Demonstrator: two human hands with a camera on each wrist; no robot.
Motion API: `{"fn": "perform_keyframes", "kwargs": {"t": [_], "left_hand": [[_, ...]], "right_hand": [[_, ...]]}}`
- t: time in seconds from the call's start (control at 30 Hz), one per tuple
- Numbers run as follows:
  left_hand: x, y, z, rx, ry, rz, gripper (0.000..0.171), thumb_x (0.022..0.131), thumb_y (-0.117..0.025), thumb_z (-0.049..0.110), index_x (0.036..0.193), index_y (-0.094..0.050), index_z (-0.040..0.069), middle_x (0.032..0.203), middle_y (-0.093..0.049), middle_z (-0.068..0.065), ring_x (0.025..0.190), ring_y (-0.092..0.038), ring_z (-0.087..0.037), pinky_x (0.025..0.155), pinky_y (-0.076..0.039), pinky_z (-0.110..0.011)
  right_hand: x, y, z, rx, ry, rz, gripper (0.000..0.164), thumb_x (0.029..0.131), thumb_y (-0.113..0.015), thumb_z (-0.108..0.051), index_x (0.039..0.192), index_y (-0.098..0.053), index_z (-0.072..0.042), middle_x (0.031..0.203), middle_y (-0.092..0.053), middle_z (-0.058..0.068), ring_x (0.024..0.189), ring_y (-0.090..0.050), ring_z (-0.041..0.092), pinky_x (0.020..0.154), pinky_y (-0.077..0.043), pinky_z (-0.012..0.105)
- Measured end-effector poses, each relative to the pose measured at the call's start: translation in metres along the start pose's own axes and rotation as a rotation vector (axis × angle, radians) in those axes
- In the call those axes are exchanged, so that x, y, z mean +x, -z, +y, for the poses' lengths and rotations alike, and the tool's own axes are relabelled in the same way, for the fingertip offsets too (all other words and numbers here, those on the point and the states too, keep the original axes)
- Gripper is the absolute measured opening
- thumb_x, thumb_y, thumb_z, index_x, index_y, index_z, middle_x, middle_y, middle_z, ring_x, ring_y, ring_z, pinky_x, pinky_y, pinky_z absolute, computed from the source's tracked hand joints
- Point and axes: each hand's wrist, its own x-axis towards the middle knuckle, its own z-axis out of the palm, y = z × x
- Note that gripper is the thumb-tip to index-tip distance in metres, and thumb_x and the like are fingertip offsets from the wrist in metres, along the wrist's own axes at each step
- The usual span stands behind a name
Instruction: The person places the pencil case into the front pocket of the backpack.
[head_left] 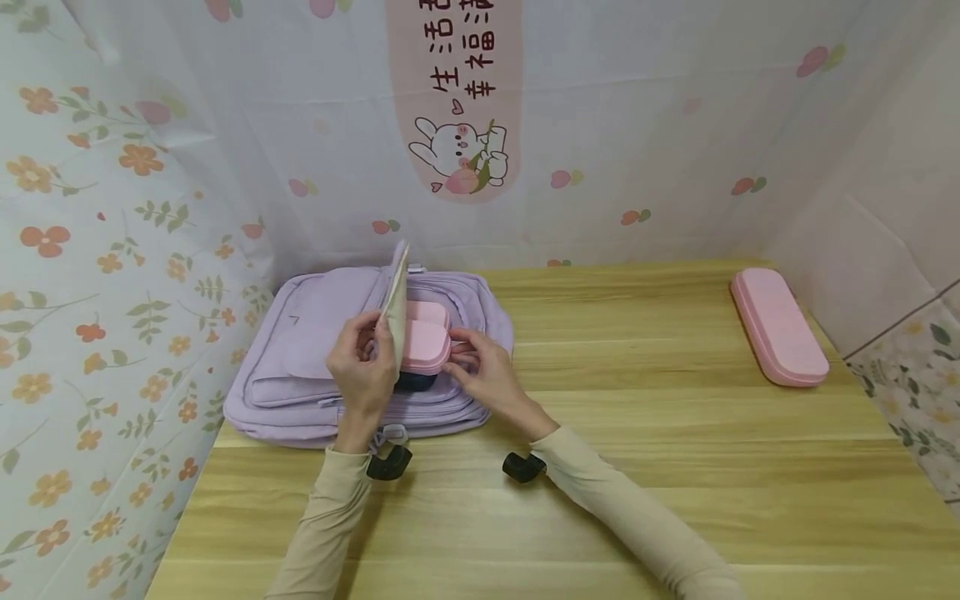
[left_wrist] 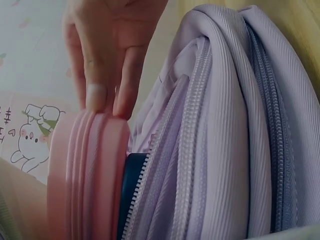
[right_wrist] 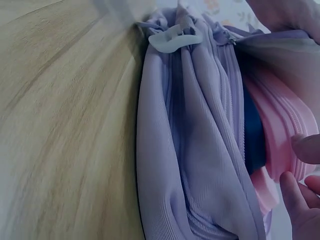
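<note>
A lilac backpack lies on its back at the left, its front compartment unzipped. My left hand grips the raised front panel of that compartment between thumb and fingers. With thumb and fingertips, my right hand pinches the rounded end of a pink zippered case, whose other end is hidden behind the panel. Another pink case shows just behind it. Below the pinched case sits a dark blue item, mostly covered, inside the zipper edge.
One more pink case lies at the far right of the wooden table. A patterned cloth hangs behind, and floral cloth borders the left side. A pale plastic buckle sticks out from the backpack's near edge.
</note>
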Motion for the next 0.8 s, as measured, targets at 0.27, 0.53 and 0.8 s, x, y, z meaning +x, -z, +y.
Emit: {"fn": "perform_keyframes", "kwargs": {"t": [0.27,0.53,0.8], "left_hand": [[-0.003,0.000,-0.002,0.011,-0.001,-0.017,0.011,0.090,-0.065,-0.005,0.097,-0.070,-0.012,0.079,-0.070,-0.025,0.069,-0.059,0.003,0.061,-0.046,-0.006],[-0.007,0.004,-0.003,0.051,0.013,-0.040,0.012,0.091,-0.066,-0.001,0.097,-0.071,-0.009,0.076,-0.069,-0.022,0.065,-0.054,-0.002,0.059,-0.040,-0.007],[-0.010,0.007,-0.003,0.034,0.045,-0.023,0.011,0.088,-0.067,-0.006,0.098,-0.071,-0.010,0.078,-0.070,-0.024,0.070,-0.058,0.002,0.061,-0.043,-0.005]], "right_hand": [[-0.001,0.000,0.002,0.015,-0.007,0.001,0.048,0.084,-0.072,0.014,0.129,-0.054,0.018,0.124,-0.062,0.035,0.107,-0.066,0.047,0.094,-0.057,0.047],[-0.005,0.030,0.004,-0.127,-0.002,0.018,0.041,0.088,-0.066,0.011,0.129,-0.057,0.014,0.128,-0.063,0.033,0.113,-0.065,0.044,0.097,-0.055,0.045],[-0.011,0.073,0.005,-0.290,-0.063,0.075,0.044,0.090,-0.068,0.003,0.132,-0.057,0.011,0.134,-0.062,0.026,0.124,-0.061,0.041,0.106,-0.050,0.048]]}}
